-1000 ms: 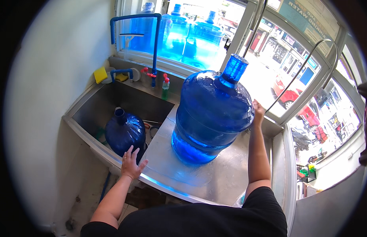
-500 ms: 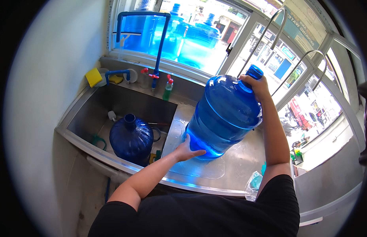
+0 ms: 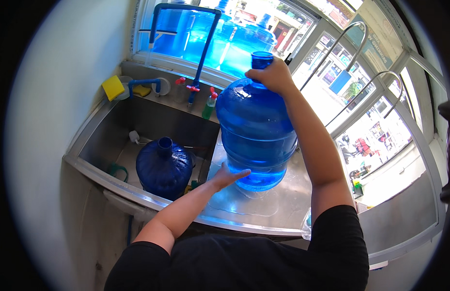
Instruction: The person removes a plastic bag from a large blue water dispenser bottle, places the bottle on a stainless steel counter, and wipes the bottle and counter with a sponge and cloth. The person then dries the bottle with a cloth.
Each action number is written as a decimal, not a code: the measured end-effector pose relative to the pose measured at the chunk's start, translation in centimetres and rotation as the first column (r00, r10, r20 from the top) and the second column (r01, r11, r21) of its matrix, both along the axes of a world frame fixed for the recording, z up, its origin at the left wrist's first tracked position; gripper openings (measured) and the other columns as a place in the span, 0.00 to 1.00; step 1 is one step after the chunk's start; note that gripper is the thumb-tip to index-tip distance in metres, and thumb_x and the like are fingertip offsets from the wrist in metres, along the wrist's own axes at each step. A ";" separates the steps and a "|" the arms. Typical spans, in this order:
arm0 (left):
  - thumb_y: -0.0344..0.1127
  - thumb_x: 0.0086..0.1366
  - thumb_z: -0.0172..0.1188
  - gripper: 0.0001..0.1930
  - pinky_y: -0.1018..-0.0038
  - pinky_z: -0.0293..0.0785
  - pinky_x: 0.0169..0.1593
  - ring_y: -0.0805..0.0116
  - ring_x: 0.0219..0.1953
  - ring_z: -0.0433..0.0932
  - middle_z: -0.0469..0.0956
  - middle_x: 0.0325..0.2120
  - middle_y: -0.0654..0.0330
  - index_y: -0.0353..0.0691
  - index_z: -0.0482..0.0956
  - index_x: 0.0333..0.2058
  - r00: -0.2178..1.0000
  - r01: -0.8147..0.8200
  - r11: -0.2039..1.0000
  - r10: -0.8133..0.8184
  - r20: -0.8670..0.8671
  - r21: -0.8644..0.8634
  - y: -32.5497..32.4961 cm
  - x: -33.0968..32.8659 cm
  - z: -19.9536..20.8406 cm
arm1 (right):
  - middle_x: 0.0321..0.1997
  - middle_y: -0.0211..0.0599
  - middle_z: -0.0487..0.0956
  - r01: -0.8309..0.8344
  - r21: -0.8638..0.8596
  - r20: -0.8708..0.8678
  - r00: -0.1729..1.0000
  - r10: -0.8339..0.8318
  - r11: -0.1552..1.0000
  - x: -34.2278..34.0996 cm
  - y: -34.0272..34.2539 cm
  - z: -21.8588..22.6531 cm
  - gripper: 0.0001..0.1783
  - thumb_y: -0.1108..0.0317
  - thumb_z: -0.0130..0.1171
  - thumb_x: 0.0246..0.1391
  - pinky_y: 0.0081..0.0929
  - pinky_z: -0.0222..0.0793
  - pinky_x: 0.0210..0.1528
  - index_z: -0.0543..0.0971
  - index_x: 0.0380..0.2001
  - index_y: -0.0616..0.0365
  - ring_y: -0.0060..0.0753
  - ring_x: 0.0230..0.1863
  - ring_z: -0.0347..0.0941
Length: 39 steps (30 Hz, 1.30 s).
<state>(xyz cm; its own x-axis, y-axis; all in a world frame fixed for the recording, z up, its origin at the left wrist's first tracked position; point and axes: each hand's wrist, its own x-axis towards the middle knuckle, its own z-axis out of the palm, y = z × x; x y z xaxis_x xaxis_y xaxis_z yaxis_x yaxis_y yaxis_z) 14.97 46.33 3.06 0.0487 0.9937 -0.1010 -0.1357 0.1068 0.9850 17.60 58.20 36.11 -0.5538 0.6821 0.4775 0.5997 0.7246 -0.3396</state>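
Note:
A large translucent blue water jug (image 3: 256, 119), its mouth uncapped, stands nearly upright on the wet steel counter (image 3: 288, 203) right of the sink. My right hand (image 3: 272, 76) is closed round its neck, just below the rim. Low on the jug's near left side, my left hand (image 3: 228, 177) presses with the palm, thumb stretched across the front; its other fingers are partly hidden behind the jug. Some liquid seems to lie in the bottom of the jug. A second, darker blue jug (image 3: 164, 169) with an open mouth stands inside the steel sink (image 3: 101, 138), apart from both hands.
Behind the sink rise a blue pipe tap (image 3: 205, 53) and a green bottle with a red top (image 3: 210, 104). A yellow sponge (image 3: 113, 88) sits at the back left corner. Curved metal spouts (image 3: 363, 34) stand at the right by the window. More blue jugs (image 3: 225, 43) are behind the glass.
The jug has swung from a rightward tilt to nearly upright, its neck moving left with my right hand. My left hand stays low on its side.

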 end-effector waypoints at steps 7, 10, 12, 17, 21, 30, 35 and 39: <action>0.52 0.44 0.79 0.73 0.31 0.47 0.63 0.43 0.72 0.40 0.38 0.72 0.53 0.61 0.20 0.68 0.971 -0.030 0.984 -0.013 0.238 0.174 -2.4 -4.9 2.8 | 0.40 0.50 0.83 0.085 0.006 0.255 0.963 -0.083 0.996 -8.9 -2.7 -0.8 0.32 0.47 0.70 0.31 0.34 0.75 0.48 0.83 0.36 0.62 0.45 0.44 0.81; 0.50 0.45 0.78 0.68 0.34 0.50 0.63 0.45 0.72 0.41 0.39 0.72 0.55 0.59 0.29 0.70 0.972 -0.003 0.994 -0.023 0.236 0.107 -3.8 -5.7 3.5 | 0.43 0.50 0.83 0.056 0.023 0.283 0.957 -0.060 0.998 -10.2 -3.1 -1.8 0.33 0.47 0.70 0.32 0.35 0.75 0.50 0.82 0.38 0.63 0.47 0.48 0.80; 0.50 0.46 0.78 0.65 0.35 0.51 0.63 0.45 0.72 0.42 0.40 0.72 0.55 0.59 0.33 0.71 0.957 -0.092 0.968 0.020 0.290 0.235 -4.6 -5.6 3.6 | 0.47 0.51 0.81 0.031 0.096 0.241 0.969 -0.053 0.995 -10.9 -3.1 -2.4 0.37 0.47 0.70 0.33 0.35 0.74 0.53 0.81 0.44 0.63 0.48 0.51 0.78; 0.52 0.47 0.77 0.63 0.36 0.53 0.62 0.46 0.70 0.48 0.46 0.71 0.53 0.53 0.38 0.70 0.968 -0.075 0.992 0.048 0.246 0.104 -3.7 -7.0 4.1 | 0.50 0.49 0.81 0.097 0.026 0.345 0.933 -0.100 0.995 -12.3 -2.6 -2.2 0.38 0.47 0.71 0.35 0.36 0.75 0.52 0.79 0.49 0.60 0.46 0.52 0.78; 0.55 0.46 0.77 0.63 0.37 0.53 0.63 0.46 0.70 0.50 0.48 0.70 0.50 0.49 0.40 0.70 0.970 -0.063 0.993 0.037 0.242 0.101 -2.8 -7.4 3.7 | 0.49 0.47 0.81 0.147 0.009 0.346 0.928 -0.141 0.989 -12.3 -2.8 -2.3 0.36 0.47 0.71 0.36 0.35 0.75 0.52 0.80 0.47 0.60 0.44 0.51 0.79; 0.55 0.48 0.76 0.61 0.33 0.49 0.64 0.46 0.71 0.45 0.45 0.71 0.53 0.52 0.38 0.70 0.947 -0.083 0.993 0.053 0.316 0.084 -2.8 -5.3 3.5 | 0.48 0.47 0.81 0.033 0.012 0.380 0.924 -0.035 0.999 -11.4 -3.8 -3.5 0.37 0.47 0.73 0.32 0.37 0.76 0.50 0.80 0.46 0.59 0.46 0.51 0.79; 0.55 0.47 0.76 0.64 0.34 0.46 0.65 0.47 0.71 0.44 0.43 0.71 0.52 0.50 0.34 0.70 0.954 -0.066 0.998 0.055 0.293 0.026 -1.8 -4.4 4.0 | 0.42 0.47 0.83 0.105 0.021 0.418 0.902 -0.104 0.994 -9.2 -2.0 -1.4 0.32 0.47 0.70 0.34 0.35 0.77 0.46 0.83 0.39 0.61 0.44 0.45 0.81; 0.55 0.46 0.77 0.67 0.43 0.46 0.68 0.48 0.72 0.44 0.44 0.70 0.52 0.49 0.31 0.70 0.935 -0.102 0.976 0.028 0.353 0.192 -1.2 -3.1 5.0 | 0.41 0.47 0.84 0.159 -0.074 0.371 0.921 -0.121 0.985 -7.0 -0.7 -0.6 0.30 0.46 0.69 0.35 0.34 0.77 0.48 0.84 0.37 0.61 0.42 0.46 0.81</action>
